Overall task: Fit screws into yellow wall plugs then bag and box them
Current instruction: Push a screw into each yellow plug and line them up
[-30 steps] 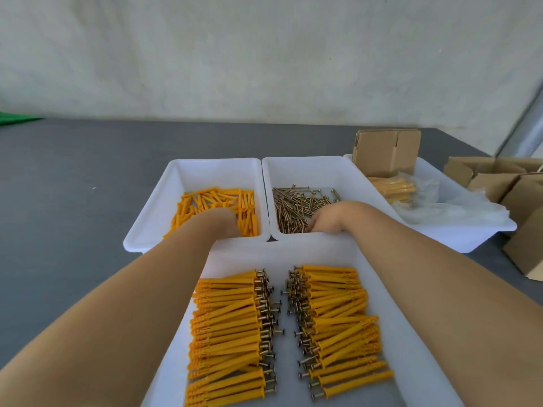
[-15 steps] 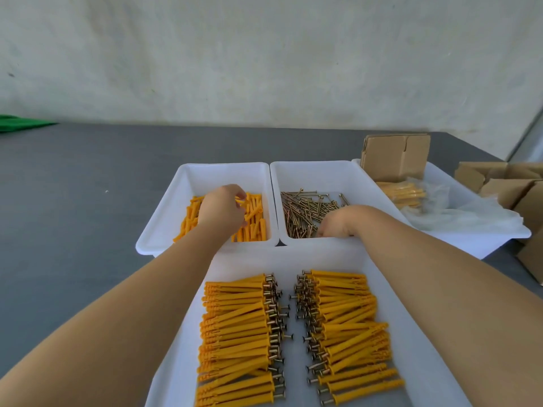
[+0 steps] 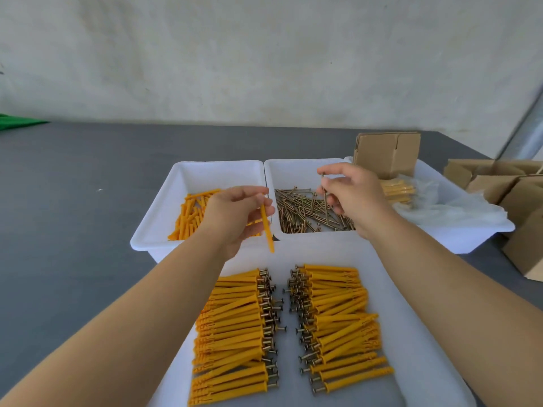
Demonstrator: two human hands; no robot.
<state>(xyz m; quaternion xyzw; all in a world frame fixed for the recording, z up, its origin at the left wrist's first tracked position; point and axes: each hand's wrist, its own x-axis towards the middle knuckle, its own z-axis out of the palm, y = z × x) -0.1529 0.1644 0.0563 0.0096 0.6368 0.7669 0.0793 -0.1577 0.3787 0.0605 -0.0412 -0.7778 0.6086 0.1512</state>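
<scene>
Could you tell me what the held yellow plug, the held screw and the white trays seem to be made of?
Long yellow wall plug: apparently matte moulded plastic, evenly coloured.
Thin brownish screw: metal, judging by its dull brassy sheen.
White rectangular trays: probably smooth plastic, with rounded rims.

Both hands have lifted from the trays: left hand now pinches a yellow wall plug, right hand a screw.

**Soft, even daylight with wide-angle bending**

We see bright, diffuse light with only faint shadows under the trays. The white plastic is close to blown out, losing edge detail. The wall is slightly soft. Straight lines bow near the frame edges, and the forearms look stretched at the bottom corners.
</scene>
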